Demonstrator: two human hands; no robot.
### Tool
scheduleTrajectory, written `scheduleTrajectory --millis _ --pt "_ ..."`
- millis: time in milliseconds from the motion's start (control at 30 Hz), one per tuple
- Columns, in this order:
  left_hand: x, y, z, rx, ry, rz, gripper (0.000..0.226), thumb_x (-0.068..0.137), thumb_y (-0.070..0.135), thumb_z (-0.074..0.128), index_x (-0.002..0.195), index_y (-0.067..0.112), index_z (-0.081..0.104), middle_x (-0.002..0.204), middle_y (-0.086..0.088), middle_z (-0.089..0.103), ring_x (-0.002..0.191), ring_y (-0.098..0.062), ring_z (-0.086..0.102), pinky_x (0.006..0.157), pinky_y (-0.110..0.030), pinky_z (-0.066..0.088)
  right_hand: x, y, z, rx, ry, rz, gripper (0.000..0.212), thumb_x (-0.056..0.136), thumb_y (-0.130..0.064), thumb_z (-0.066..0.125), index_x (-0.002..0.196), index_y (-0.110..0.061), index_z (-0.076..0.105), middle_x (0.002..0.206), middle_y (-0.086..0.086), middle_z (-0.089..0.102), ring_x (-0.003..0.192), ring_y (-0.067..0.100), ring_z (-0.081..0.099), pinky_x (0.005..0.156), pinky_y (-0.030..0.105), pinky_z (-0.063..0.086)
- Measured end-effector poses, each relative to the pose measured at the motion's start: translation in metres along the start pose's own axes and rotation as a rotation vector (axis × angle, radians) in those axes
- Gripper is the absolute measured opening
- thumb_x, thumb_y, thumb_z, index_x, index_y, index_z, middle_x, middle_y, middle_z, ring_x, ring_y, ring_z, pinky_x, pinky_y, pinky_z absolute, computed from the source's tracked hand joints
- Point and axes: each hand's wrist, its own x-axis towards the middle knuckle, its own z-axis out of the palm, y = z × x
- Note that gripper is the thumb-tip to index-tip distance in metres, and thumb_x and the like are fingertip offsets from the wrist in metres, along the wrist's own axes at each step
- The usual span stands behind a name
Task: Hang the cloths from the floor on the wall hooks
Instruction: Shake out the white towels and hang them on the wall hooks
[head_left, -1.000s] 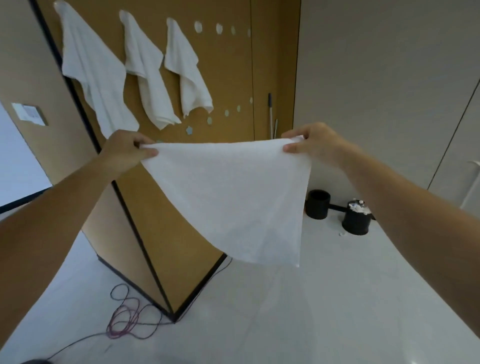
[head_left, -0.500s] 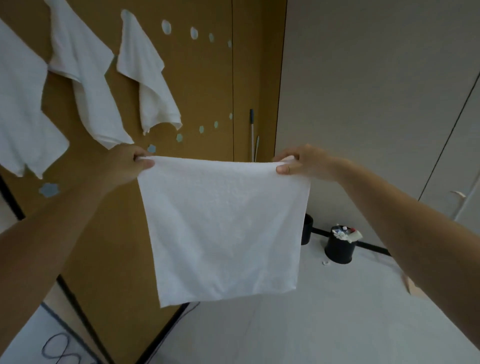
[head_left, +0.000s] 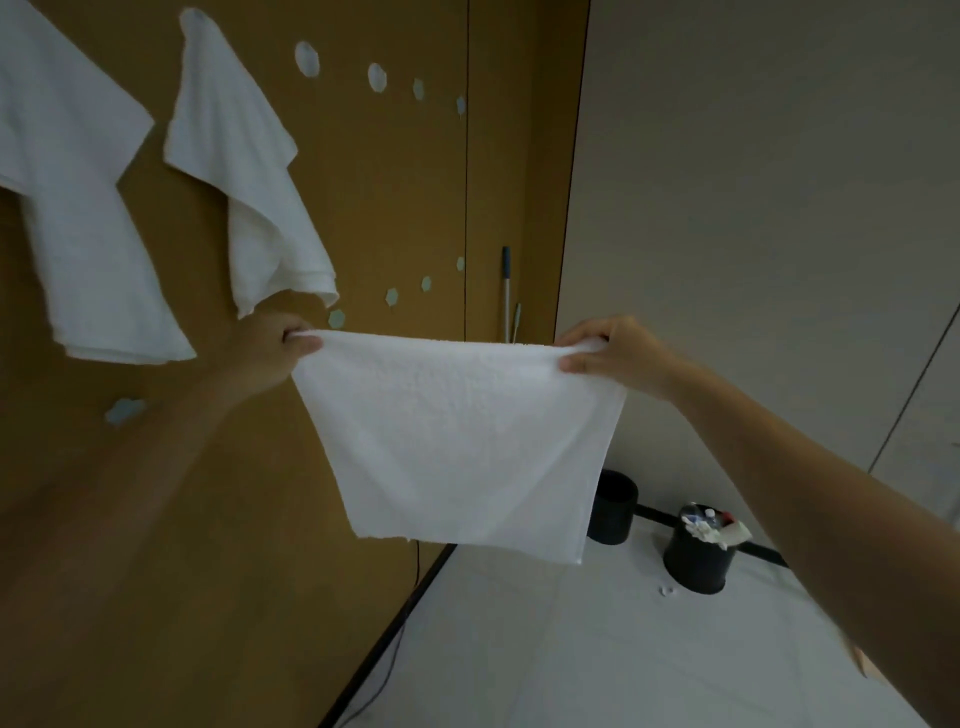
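A white cloth (head_left: 462, 447) is held up in the air, near the brown wall (head_left: 363, 208). Its top left corner is pinched by the left hand (head_left: 265, 353), and its top right corner is pinched by the right hand (head_left: 618, 353). Both arms are stretched out and the fingers are closed on the cloth. Two more cloths are hung on the wall, one at the left edge (head_left: 78, 218) and one beside it (head_left: 249, 171). Two black pots are seen on the floor. The near pot (head_left: 698, 558) is filled with small scraps, maybe paper. The far pot (head_left: 615, 512) is partly hidden.
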Motion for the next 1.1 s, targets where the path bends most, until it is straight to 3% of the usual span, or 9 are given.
scheduleTrajectory --millis 133,300,400,567,667,733,867,967,1100 --pt "0.028 0.009 0.022 0.086 0.016 0.019 0.027 0.093 0.015 0.058 0.087 -0.01 0.064 0.09 -0.024 0.059 0.084 -0.036 0.057 0.067 -0.034 0.038 0.037 0.027 0.001 0.094 0.106 0.011 0.004 0.088 -0.017 0.07 0.091 -0.017 0.068 0.101 0.005 0.063 0.092 0.02 0.059 0.068 0.02 0.046" --pt "0.061 0.027 0.049 0.173 0.09 0.021 0.02 0.095 0.021 0.056 0.101 0.006 0.067 0.117 -0.009 0.055 0.107 -0.028 0.054 0.093 -0.038 0.04 0.091 0.072 -0.007 0.131 0.147 -0.02 0.006 0.09 -0.016 0.068 0.09 -0.01 0.067 0.102 0.003 0.055 0.09 0.019 0.056 0.073 0.028 0.049" --pt "0.077 0.043 0.065 0.138 0.133 0.04 0.016 0.096 0.026 0.053 0.081 0.025 0.058 0.083 0.002 0.061 0.082 -0.025 0.059 0.074 -0.039 0.044 0.133 0.101 -0.018 0.127 0.13 0.023 0.008 0.091 -0.019 0.066 0.085 -0.016 0.063 0.113 0.007 0.054 0.097 0.021 0.053 0.073 0.029 0.043" --pt "0.105 0.077 0.09 0.071 0.134 0.047 0.026 0.094 0.013 0.057 0.083 0.036 0.054 0.085 0.011 0.059 0.079 -0.003 0.054 0.071 -0.021 0.041 0.207 0.15 -0.033 -0.032 0.088 0.08 0.013 0.089 -0.036 0.068 0.094 -0.025 0.064 0.132 0.01 0.051 0.118 0.031 0.05 0.097 0.04 0.045" --pt "0.12 0.089 0.106 0.104 0.123 0.036 0.019 0.096 0.006 0.052 0.096 0.025 0.054 0.096 0.0 0.061 0.087 -0.012 0.056 0.072 -0.015 0.039 0.237 0.163 -0.04 -0.108 0.126 -0.063 0.022 0.093 -0.033 0.063 0.108 -0.017 0.066 0.148 0.007 0.032 0.137 0.031 0.029 0.112 0.045 0.029" --pt "0.126 0.091 0.113 0.156 0.118 0.047 0.024 0.097 0.003 0.048 0.101 0.026 0.052 0.099 -0.004 0.06 0.091 -0.02 0.056 0.071 -0.013 0.039 0.253 0.166 -0.046 -0.071 0.095 -0.206 0.021 0.096 -0.026 0.059 0.11 -0.01 0.064 0.141 0.009 0.043 0.131 0.027 0.038 0.106 0.04 0.035" --pt "0.135 0.092 0.12 0.263 0.059 0.053 0.062 0.099 0.0 0.04 0.087 0.06 0.051 0.094 0.012 0.06 0.082 -0.021 0.057 0.073 -0.032 0.044 0.279 0.176 -0.044 -0.011 -0.073 -0.322 0.009 0.101 -0.025 0.049 0.1 -0.017 0.052 0.088 -0.004 0.056 0.081 0.013 0.051 0.061 0.023 0.036" --pt "0.141 0.09 0.121 0.32 0.023 0.013 0.064 0.099 0.001 0.039 0.082 0.06 0.059 0.097 0.02 0.058 0.081 -0.021 0.058 0.076 -0.041 0.047 0.304 0.179 -0.033 0.099 -0.087 -0.365 0.006 0.101 -0.02 0.049 0.103 -0.016 0.053 0.091 -0.005 0.055 0.083 0.011 0.051 0.062 0.019 0.036" --pt "0.151 0.081 0.118 0.299 0.085 -0.099 0.061 0.096 -0.003 0.04 0.078 0.049 0.065 0.1 0.012 0.064 0.09 -0.021 0.061 0.081 -0.034 0.047 0.34 0.171 -0.015 0.254 -0.097 -0.45 0.016 0.1 -0.006 0.047 0.111 -0.015 0.053 0.1 -0.008 0.055 0.09 0.005 0.051 0.066 0.005 0.036"
